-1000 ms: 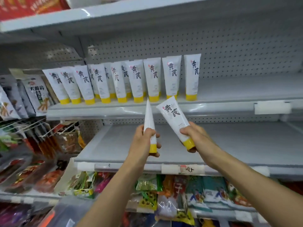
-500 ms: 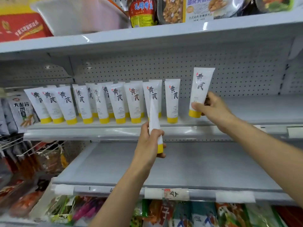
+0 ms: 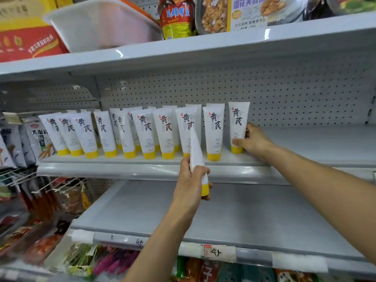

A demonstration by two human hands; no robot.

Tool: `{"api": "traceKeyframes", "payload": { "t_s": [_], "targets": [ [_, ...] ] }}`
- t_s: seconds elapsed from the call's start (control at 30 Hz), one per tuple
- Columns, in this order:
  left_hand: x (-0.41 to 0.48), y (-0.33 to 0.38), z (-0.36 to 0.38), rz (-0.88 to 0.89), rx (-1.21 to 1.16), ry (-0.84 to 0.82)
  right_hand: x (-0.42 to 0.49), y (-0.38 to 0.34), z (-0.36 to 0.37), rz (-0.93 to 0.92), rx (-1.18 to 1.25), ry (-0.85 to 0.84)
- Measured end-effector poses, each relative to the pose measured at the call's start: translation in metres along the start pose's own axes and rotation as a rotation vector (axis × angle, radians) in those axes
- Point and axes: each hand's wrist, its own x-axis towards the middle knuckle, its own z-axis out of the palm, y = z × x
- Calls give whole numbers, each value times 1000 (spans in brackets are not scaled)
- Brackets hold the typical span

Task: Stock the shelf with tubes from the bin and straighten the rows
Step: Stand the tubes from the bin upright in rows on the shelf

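Several white tubes with yellow caps point(image 3: 146, 133) stand cap-down in rows on the middle shelf point(image 3: 126, 174). At the row's right end stands one more white tube point(image 3: 238, 123), upright on the shelf, and my right hand point(image 3: 253, 140) grips its lower part from the right. My left hand point(image 3: 190, 184) holds another white tube point(image 3: 196, 153) edge-on in front of the shelf lip, yellow cap at the bottom. The bin of the task is not in sight.
The middle shelf runs bare to the right of the tubes. A grey lower shelf point(image 3: 234, 212) lies below. A white tub point(image 3: 101, 23) and food packs sit on the top shelf. Snack bags point(image 3: 38, 137) hang at the left.
My right hand has brought its tube down from the air and stood it on the shelf at the row's right end. My left hand keeps its tube and has risen slightly toward the shelf.
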Motion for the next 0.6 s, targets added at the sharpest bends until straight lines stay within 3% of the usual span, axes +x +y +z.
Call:
{"api": "traceKeyframes", "payload": {
  "t_s": [0.3, 0.4, 0.5, 0.6],
  "targets": [
    [0, 4, -2, -5, -26, -14, 1, -3, -1, 76, -69, -7],
    [-2, 4, -4, 0, -52, -35, -15, -7, -4, 98, -137, 124],
    [-2, 4, -5, 15, -95, -50, -39, -14, -4, -95, -96, 299],
    [0, 5, -1, 30, -156, -51, -73, -32, -1, -247, 66, 73]
  ]
}}
